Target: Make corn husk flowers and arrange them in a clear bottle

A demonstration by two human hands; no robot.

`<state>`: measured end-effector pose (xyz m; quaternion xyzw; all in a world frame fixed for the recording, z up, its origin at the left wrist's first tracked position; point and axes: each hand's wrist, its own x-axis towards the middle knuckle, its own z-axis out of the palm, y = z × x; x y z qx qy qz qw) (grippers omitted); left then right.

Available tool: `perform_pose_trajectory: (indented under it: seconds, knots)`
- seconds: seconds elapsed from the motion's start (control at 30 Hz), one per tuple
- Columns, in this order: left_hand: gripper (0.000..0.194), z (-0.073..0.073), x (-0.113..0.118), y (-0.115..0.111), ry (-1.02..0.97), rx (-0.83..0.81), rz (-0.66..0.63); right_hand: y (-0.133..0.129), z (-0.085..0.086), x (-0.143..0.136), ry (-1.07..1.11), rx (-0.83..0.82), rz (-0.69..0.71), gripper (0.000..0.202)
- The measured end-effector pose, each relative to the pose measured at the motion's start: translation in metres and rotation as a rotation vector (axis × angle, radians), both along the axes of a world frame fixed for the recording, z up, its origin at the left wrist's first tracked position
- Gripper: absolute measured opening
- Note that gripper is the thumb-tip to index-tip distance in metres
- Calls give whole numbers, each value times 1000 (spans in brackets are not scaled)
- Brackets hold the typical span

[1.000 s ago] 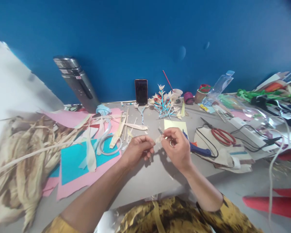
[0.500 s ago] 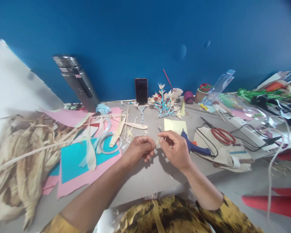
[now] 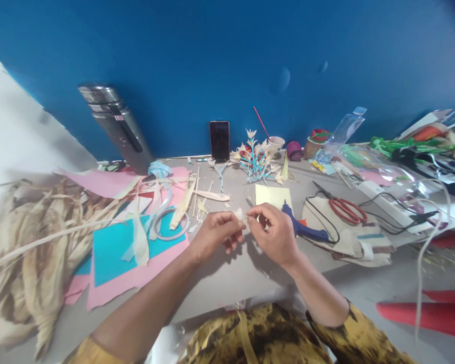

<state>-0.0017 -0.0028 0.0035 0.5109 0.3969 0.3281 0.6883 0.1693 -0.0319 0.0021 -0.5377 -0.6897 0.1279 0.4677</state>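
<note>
Above the front middle of the table, my left hand (image 3: 220, 233) pinches a small cream-coloured piece (image 3: 240, 214) that looks like corn husk. My right hand (image 3: 273, 233) meets it from the other side, thumb and forefinger pinched at the same piece. Fingers cover much of it, so its full shape is hidden. Just beyond my right hand lie a yellow paper sheet (image 3: 267, 194) and a blue glue gun (image 3: 307, 231). Farther back stands a branching spray of husk flowers with blue-wrapped stems (image 3: 255, 169), beside a smaller stem (image 3: 221, 174).
Dried husks (image 3: 41, 263) heap at the left, next to blue paper (image 3: 114, 253) and a tape roll (image 3: 157, 227). Red-handled scissors (image 3: 347, 211) rest on a folded cloth (image 3: 364, 247) at the right. A flask (image 3: 117, 129), phone (image 3: 220, 141) and bottle (image 3: 341, 134) line the back.
The cream piece now shows more clearly above my left fingertips. Both hands stay nearly in place, fingertips close together. The whole view has shifted slightly.
</note>
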Motion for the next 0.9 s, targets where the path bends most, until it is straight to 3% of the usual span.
perform_pose_trajectory:
  seconds: [0.17,0.3,0.53,0.67,0.9]
  knots:
    - [26,4,3,-3,127,142,24,-1,-1,-1,-24,1,-7,11]
    - [26,5,4,-2,146,165,16,-2,1,0,9,-29,7,11]
    - [23,1,1,0,101,126,-4,5,5,19,383,-276,47,20]
    - [24,-2,0,2,78,138,-64,11,3,26,548,-451,228,33]
    - [22,-6,-4,4,68,155,-126,11,20,17,426,-518,418,37]
